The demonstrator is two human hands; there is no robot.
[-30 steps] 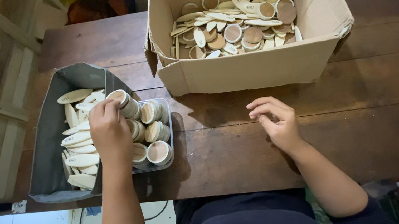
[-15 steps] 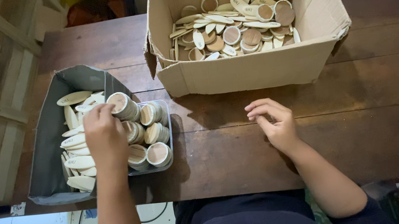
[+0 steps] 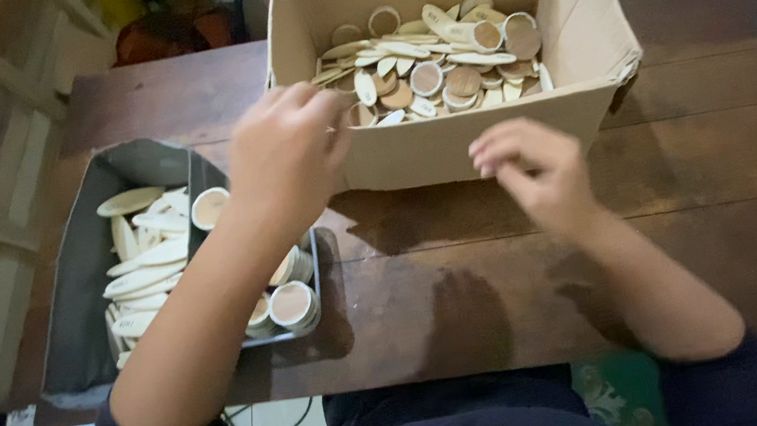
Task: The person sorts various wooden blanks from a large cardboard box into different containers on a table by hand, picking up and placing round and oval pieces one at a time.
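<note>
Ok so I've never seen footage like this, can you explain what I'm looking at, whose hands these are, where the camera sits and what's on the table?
There is no machine here: a person works with two bare hands, and the one camera is worn on their head, looking down. The left hand is raised between a grey tray and a cardboard box; the right hand hovers at the box's front wall. Both look empty, though the left fingertips are blurred. All of it sits on a dark wooden table. The tray holds pale oval wooden pieces on one side and small round wooden cups on the other. The box holds a loose mix of similar wooden pieces.
</note>
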